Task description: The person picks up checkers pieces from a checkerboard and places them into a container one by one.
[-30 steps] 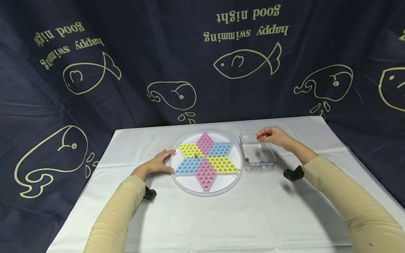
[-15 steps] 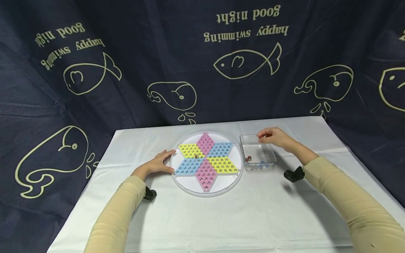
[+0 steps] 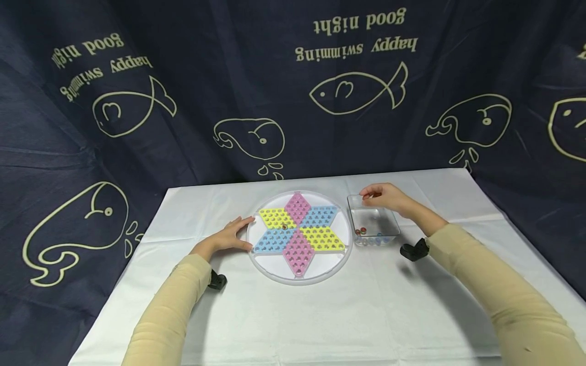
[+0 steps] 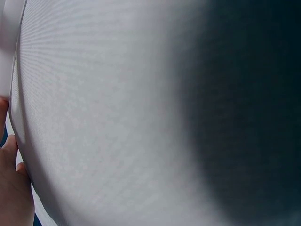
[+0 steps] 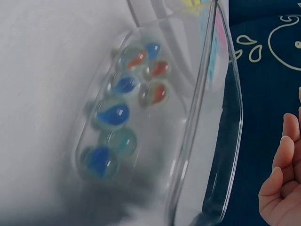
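My left hand (image 3: 227, 236) lies at the left rim of a round Chinese checkers board (image 3: 270, 272), thumb and fingers spread and touching its edge. One dark reddish marble (image 3: 285, 226) sits on the yellow section near the board's middle. Above the far part of a clear rectangular box (image 3: 397, 226), my right hand (image 3: 386, 196) has its fingertips together, with a small reddish marble (image 3: 365, 197) pinched there, partly hidden. In the right wrist view, the curled fingers (image 5: 283, 153) show at the right edge, beyond the box wall. Blue marbles (image 5: 114, 114) and orange-red marbles (image 5: 156, 93) lie in the box.
A white cloth (image 3: 293, 325) covers the table under the board and box. The box stands just right of the board. Behind the table hangs a dark curtain (image 3: 192, 152) with fish drawings. Black wrist cameras (image 3: 217, 280) sit under both sleeves.
A second reddish marble has come to lie in the box's near left corner. My right hand has shifted slightly left over the box. The left hand has stayed at the board's rim.
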`<state>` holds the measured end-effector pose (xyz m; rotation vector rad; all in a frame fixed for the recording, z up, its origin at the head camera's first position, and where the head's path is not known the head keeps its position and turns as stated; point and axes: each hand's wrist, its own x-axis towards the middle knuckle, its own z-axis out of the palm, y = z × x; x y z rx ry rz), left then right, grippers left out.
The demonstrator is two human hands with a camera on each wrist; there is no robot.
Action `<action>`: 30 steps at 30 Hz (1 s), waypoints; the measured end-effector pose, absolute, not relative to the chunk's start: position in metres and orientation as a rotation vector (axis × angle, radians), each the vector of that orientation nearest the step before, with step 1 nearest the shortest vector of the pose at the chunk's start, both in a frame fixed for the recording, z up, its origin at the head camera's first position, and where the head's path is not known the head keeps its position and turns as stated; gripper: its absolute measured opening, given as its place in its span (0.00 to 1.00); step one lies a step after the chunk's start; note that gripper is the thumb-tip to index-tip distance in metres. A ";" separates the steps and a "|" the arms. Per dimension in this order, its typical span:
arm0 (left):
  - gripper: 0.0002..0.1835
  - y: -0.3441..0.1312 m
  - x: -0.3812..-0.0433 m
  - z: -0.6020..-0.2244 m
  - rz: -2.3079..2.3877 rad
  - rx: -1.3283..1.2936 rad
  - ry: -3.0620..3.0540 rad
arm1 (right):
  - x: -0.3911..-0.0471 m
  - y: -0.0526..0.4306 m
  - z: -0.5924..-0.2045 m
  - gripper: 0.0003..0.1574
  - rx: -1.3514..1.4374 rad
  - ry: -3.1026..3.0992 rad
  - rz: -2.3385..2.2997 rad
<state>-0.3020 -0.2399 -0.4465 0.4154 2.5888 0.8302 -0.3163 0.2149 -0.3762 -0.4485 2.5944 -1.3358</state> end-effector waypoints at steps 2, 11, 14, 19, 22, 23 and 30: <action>0.53 -0.240 -0.302 -0.447 0.828 0.414 2.591 | -0.318 0.210 -0.377 0.22 -0.458 2.585 -1.341; 0.53 -0.242 -0.302 -0.447 0.835 0.426 2.592 | -0.321 0.181 -0.376 0.22 -0.481 2.540 -1.322; 0.53 -0.242 -0.302 -0.447 0.833 0.434 2.592 | -0.324 0.171 -0.378 0.21 -0.486 2.519 -1.331; 0.53 -0.242 -0.303 -0.447 0.834 0.439 2.590 | -0.326 0.153 -0.380 0.23 -0.502 2.473 -1.339; 0.53 -0.242 -0.302 -0.447 0.839 0.435 2.588 | -0.325 0.142 -0.381 0.22 -0.528 2.460 -1.332; 0.53 -0.242 -0.302 -0.447 0.839 0.431 2.587 | -0.325 0.138 -0.381 0.22 -0.536 2.461 -1.328; 0.54 -0.241 -0.300 -0.444 0.844 0.417 2.580 | -0.325 0.115 -0.384 0.23 -0.590 2.426 -1.347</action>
